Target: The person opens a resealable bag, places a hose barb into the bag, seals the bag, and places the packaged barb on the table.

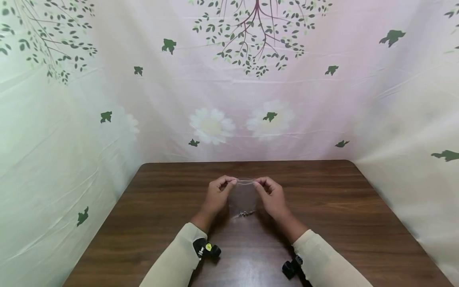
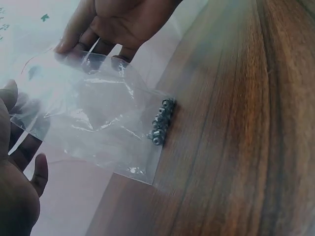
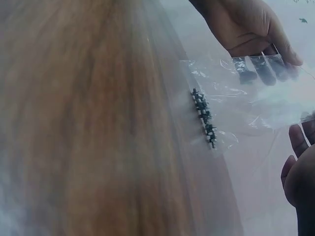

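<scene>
A clear plastic bag (image 1: 243, 197) hangs upright over the middle of the table, stretched between both hands. My left hand (image 1: 216, 193) pinches one top corner between thumb and fingers. At the opposite corner, my right hand (image 1: 271, 195) pinches the bag in the same way. Several small shiny metal pieces (image 2: 161, 123) lie in a row along the bag's bottom edge. In the right wrist view these metal pieces (image 3: 204, 118) look dark and light, too blurred to name. The bag's mouth edge runs nearly straight between the two thumbs.
The brown wood-grain table (image 1: 161, 199) has rounded far corners. Behind it and along both sides hangs a pale cloth (image 1: 229, 91) printed with branches, birds and flowers. Each wrist carries a black camera, the left camera (image 1: 215, 251) and the right camera (image 1: 289, 269), over light sleeves.
</scene>
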